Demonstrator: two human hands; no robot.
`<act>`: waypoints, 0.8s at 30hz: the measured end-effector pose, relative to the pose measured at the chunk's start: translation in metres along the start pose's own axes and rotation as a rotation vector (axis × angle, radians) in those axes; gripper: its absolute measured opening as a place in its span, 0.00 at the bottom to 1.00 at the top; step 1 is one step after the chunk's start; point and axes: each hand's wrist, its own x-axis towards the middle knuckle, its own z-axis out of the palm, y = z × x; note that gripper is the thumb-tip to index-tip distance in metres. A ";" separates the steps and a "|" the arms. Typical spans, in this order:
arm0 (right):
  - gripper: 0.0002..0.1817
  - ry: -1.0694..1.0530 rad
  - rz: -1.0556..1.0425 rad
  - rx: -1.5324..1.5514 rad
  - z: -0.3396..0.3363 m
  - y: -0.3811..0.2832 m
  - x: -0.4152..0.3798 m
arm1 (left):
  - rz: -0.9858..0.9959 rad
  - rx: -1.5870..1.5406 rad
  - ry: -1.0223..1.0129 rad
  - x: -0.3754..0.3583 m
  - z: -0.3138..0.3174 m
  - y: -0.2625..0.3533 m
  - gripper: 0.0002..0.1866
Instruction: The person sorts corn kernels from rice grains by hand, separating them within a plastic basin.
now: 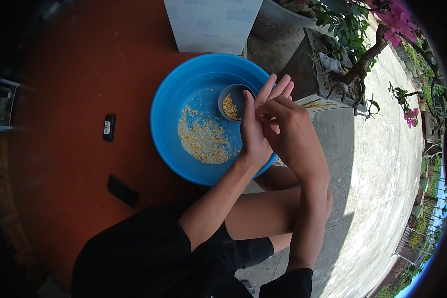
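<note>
My left hand point(255, 136) is over the right side of a blue basin point(159, 109), palm turned up and fingers stretched out. Above that palm is my right hand point(294, 126), its fingertips pinched together. A small yellowish bit like a corn kernel shows at the pinch; most of what lies in the palm is hidden by the right hand. Inside the basin, yellow corn kernels mixed with pale bits point(203, 136) spread over the bottom. A small round bowl point(239, 94) with yellow kernels in it stands in the basin, just left of my left fingers.
On the reddish-brown floor point(74, 164) lie a small black object with a white label point(109, 127) and a dark phone-like slab point(122, 191). A pale tiled block point(211, 25) stands behind the basin. Potted plants point(308, 64) with pink flowers are at right.
</note>
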 end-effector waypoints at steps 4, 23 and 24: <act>0.16 -0.008 -0.009 0.026 0.001 0.001 0.005 | 0.023 0.012 0.002 0.001 0.000 0.001 0.46; 0.10 0.004 0.409 0.466 -0.021 0.024 0.014 | -0.055 -0.222 0.129 0.006 -0.002 0.002 0.39; 0.10 0.005 0.426 0.510 -0.022 0.026 0.015 | -0.092 -0.172 0.185 0.005 -0.005 0.001 0.37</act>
